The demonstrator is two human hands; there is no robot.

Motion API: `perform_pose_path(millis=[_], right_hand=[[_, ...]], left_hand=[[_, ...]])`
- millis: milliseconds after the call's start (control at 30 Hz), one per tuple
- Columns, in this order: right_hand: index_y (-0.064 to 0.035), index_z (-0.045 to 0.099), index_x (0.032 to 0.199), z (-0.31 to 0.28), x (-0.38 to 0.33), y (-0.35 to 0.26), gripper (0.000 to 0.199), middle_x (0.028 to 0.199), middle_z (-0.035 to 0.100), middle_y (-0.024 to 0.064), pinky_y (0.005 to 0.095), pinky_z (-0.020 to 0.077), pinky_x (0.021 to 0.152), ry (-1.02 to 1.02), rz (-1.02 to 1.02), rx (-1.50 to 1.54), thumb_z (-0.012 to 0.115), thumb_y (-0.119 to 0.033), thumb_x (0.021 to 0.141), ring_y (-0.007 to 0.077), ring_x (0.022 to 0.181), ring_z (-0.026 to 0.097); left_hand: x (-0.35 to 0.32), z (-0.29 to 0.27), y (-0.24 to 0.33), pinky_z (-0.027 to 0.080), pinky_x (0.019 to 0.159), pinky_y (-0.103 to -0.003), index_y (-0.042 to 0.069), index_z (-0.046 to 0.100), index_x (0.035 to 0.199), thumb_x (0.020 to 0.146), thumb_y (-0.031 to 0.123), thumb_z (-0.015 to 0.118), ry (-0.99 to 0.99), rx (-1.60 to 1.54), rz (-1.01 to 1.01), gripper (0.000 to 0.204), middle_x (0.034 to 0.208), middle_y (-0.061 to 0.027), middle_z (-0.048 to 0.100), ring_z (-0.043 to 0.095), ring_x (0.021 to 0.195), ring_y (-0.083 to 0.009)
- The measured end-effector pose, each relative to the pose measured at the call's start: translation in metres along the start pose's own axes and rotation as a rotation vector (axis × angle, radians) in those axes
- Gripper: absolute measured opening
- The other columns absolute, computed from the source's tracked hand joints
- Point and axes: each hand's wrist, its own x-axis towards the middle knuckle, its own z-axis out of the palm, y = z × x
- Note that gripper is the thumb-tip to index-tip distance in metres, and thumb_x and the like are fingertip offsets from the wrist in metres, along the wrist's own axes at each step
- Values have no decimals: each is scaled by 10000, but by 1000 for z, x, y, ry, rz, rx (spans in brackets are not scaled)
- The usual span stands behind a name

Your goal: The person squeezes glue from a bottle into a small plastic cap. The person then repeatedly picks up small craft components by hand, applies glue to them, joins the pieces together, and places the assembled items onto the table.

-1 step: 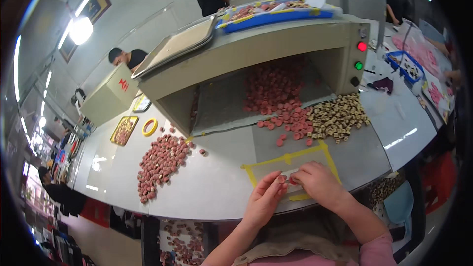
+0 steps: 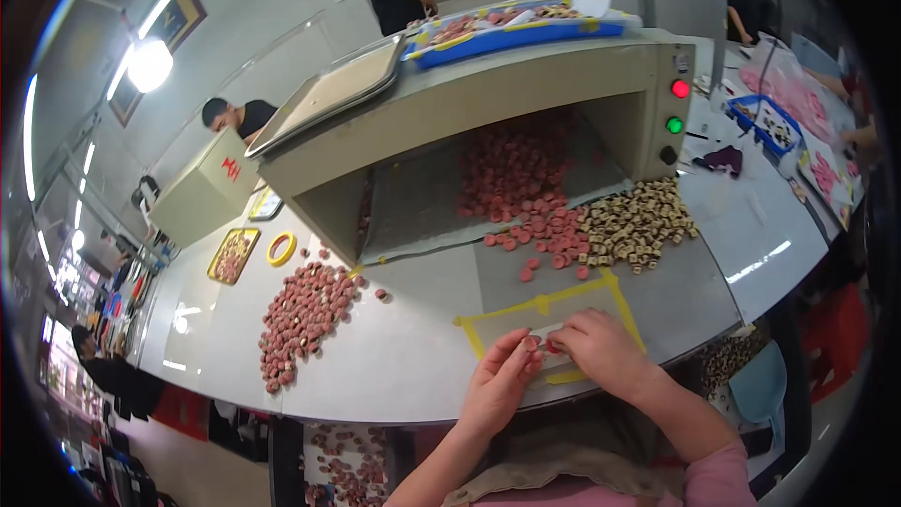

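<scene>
My left hand (image 2: 497,383) pinches a small round pink piece (image 2: 532,345) between thumb and fingertips. Close beside it, my right hand (image 2: 603,349) is closed on a small red piece (image 2: 552,348), mostly covered by the fingers. Both hands are over a patch bordered by yellow tape (image 2: 507,312) at the table's near edge. Beyond them lies a heap of round pink pieces (image 2: 516,174), spilling out of a beige box-shaped machine (image 2: 488,103). Small cream cubes with dark marks (image 2: 633,225) are piled against its right side.
A pile of pink-and-cream pieces (image 2: 305,314) lies to the left, near a yellow tape roll (image 2: 281,248) and a small tray (image 2: 218,268). On the machine rest a metal tray (image 2: 328,94) and a blue tray (image 2: 526,45). A blue dustpan (image 2: 758,383) hangs low right. Other people work farther off.
The view has shifted slightly, so the table and machine appear a little farther left. Both hands keep nearly the same pose and hold.
</scene>
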Motion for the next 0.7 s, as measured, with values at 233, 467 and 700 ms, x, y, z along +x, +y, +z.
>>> perform_pose_path(millis=[233,467,700], right_hand=[[-115,605,830,3,-5,2,79,836,527,45,370,464,746,8,27,-29,563,-142,769,239,847,553],[-117,584,805,1,-2,0,53,837,524,50,364,449,756,12,-7,-56,555,-149,774,237,850,553],[-107,575,798,4,-4,-3,53,828,528,52,365,454,743,39,-22,-98,553,-147,770,238,847,556]], left_hand=[[-2,1,-1,479,871,-265,56,535,1225,952,64,525,-27,-19,16,273,1083,-63,575,571,964,-142],[2,2,2,486,860,-253,56,535,1219,953,69,522,-89,-46,38,267,1100,-66,567,573,954,-132],[1,-1,0,494,831,-249,62,530,1213,950,80,534,-71,-58,26,264,1078,-65,579,582,927,-129]])
